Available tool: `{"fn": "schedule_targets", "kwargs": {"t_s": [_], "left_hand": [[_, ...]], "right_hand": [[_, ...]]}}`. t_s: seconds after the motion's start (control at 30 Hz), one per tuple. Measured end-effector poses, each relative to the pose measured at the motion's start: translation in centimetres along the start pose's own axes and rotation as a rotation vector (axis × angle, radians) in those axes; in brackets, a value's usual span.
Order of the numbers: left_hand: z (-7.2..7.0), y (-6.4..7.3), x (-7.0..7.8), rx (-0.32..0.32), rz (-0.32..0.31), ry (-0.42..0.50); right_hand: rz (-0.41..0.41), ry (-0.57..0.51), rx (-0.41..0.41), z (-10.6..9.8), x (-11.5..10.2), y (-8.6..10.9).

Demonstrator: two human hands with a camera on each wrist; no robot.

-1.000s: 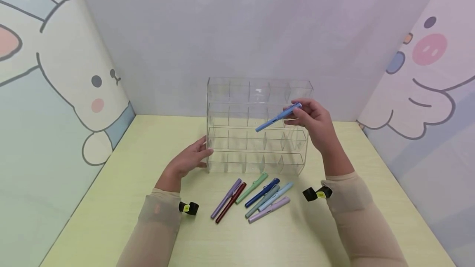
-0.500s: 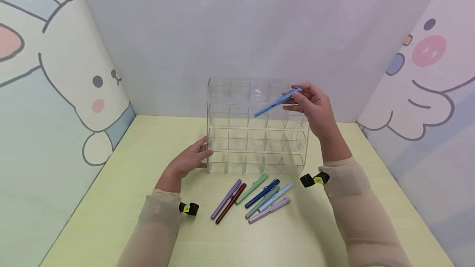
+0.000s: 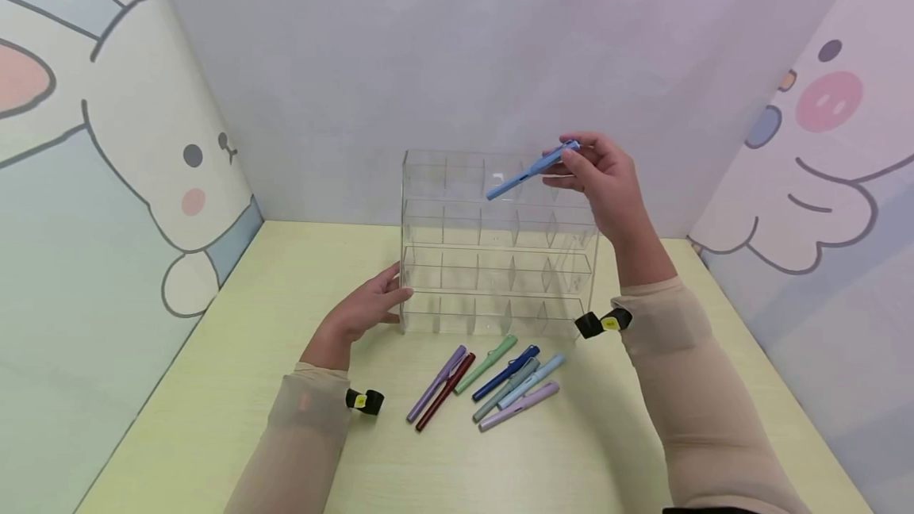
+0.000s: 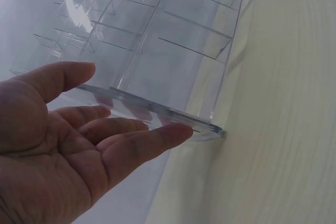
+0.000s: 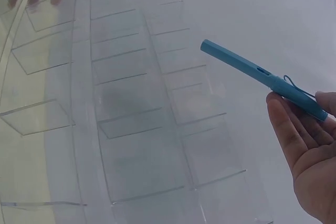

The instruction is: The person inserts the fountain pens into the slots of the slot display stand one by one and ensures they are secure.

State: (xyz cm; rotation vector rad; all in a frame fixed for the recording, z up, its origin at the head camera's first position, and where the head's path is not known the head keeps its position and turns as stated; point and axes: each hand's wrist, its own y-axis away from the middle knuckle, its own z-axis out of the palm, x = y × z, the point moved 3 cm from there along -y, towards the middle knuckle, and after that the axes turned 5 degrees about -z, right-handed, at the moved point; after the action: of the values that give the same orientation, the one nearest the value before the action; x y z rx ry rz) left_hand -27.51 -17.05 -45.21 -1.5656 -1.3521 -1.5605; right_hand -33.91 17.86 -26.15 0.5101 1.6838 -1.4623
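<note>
On the desk, upright: clear rack, tiers forward, presumably for reach. Against its left side: left hand, fingers extended, probably for steadying. Near its top tier: right hand, pinching a blue pen by the clip end, likely to free the barrel. Count: rack, one, of four tiers by five compartments; hands, two; pens, eight: one held, seven loose pens before the rack, in purple, dark red, green, dark blue, grey-green, pale blue, lilac.
</note>
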Motion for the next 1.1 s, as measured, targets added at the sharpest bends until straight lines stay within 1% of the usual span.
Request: {"fn": "schedule_targets", "kwargs": {"t_s": [0.37,0.6,0.8,0.97,1.1], "left_hand": [[0.2,0.0,0.2,0.007,-0.015,0.002],[0.3,0.0,0.2,0.006,-0.025,0.0],[0.3,0.0,0.1,-0.005,-0.018,0.012],[0.5,-0.1,0.1,-0.01,-0.01,0.012],[0.6,-0.1,0.2,-0.007,-0.015,0.007]], "right_hand": [[0.005,0.015,0.035,0.1,-1.3,-2.5],[0.02,0.014,0.065,-0.2,-1.4,-3.9],[0.04,0.027,0.075,-0.2,-1.4,-4.7],[0.041,0.047,0.063,0.3,-1.3,-5.2],[0.05,0.062,0.055,0.5,-0.9,-5.3]]}}
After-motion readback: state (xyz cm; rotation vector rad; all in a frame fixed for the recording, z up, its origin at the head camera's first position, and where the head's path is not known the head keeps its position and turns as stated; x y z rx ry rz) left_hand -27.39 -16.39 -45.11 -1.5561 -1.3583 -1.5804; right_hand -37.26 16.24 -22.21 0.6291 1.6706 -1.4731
